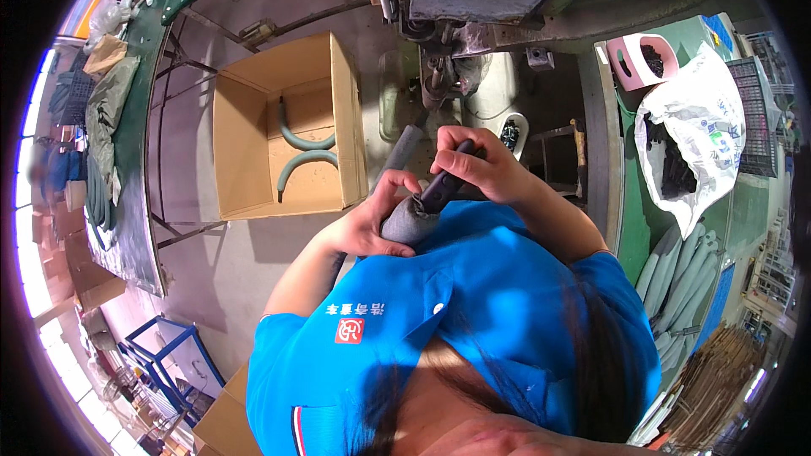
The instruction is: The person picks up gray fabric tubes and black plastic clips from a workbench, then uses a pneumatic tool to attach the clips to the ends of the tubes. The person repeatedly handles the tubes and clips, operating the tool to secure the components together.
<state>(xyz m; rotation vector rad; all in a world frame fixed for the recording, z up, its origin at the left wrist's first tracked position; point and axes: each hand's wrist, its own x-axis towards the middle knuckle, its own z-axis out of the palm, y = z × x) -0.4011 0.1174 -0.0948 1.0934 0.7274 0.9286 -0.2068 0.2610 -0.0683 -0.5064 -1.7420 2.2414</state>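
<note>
My left hand (372, 224) is closed around a thick grey foam-covered tube (409, 225), close to its end and near my chest. At that end sits a black elongated piece (441, 191), whose exact kind I cannot make out. My right hand (475, 162) grips this black piece from above with fingers and thumb, and the piece touches the tube's end. Beyond my hands, another stretch of grey tube (400, 154) slants away; whether it belongs to the held tube is hidden.
An open cardboard box (245, 110) at left holds curved grey-green tubes (306, 162). At right, a green table (632, 228) bears a pink bin (629, 59), a white sack (714, 127) of black parts and several grey tubes (688, 274). Machinery (481, 34) stands ahead.
</note>
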